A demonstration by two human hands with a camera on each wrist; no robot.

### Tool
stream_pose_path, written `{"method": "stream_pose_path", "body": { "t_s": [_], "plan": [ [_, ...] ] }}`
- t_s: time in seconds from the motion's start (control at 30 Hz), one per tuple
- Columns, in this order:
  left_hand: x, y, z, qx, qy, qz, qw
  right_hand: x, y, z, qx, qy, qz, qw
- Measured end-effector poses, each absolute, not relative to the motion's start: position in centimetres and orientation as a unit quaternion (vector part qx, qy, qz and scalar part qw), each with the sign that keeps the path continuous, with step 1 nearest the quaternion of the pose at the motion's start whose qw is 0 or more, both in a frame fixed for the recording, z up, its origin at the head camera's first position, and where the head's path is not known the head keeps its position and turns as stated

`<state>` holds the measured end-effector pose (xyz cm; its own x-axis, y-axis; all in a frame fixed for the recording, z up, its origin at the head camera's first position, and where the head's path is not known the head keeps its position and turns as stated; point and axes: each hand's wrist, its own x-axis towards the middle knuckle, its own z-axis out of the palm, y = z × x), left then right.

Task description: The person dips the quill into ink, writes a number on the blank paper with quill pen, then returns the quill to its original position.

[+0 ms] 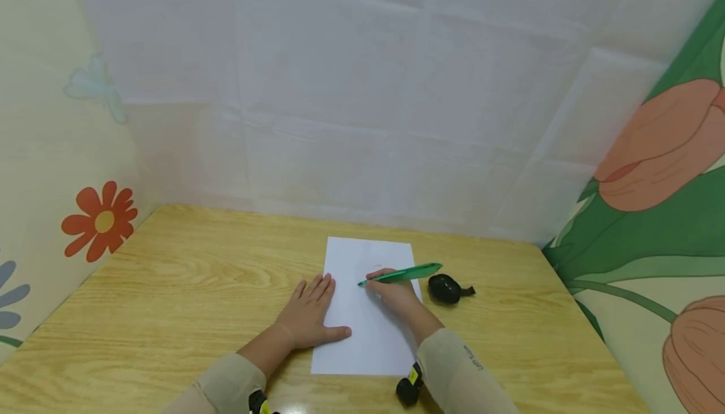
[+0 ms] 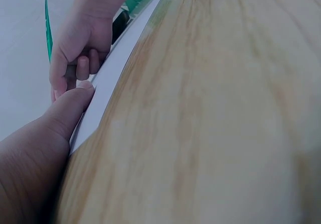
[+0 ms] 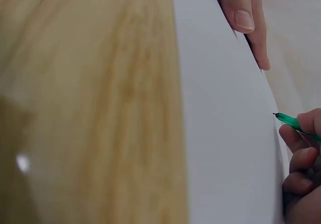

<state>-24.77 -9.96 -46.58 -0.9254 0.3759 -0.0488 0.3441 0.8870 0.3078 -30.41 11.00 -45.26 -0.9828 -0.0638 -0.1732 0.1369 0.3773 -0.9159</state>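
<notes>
A white sheet of paper (image 1: 362, 354) lies on the wooden table, with a small faint mark near its top. My left hand (image 1: 308, 316) rests on the sheet's left edge, fingers straight and thumb spread over the paper. My right hand (image 1: 396, 294) pinches a green pen (image 1: 416, 272) between thumb and fingers, its dark tip close over the middle of the sheet. In the right wrist view the pen (image 3: 288, 119) points toward the left hand's thumb (image 3: 244, 20). From the left wrist, the right hand (image 2: 83, 43) shows beyond the left thumb (image 2: 70, 106).
Just right of the paper sits a glossy black rounded object (image 1: 444, 289) with a short stem-like end. The wooden table (image 1: 170, 313) meets a white sheet backdrop (image 1: 340, 87) behind. Flower-patterned panels (image 1: 668, 225) stand at both sides.
</notes>
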Motion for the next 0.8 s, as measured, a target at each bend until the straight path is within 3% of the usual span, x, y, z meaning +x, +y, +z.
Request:
{"method": "stream_pose_path", "body": {
  "t_s": [0.8],
  "plan": [
    [-24.73,-9.86,-46.34,0.183,0.971,0.144,0.056,-29.83,11.42,-45.17,0.014,0.839,-0.530,0.120]
  ]
}}
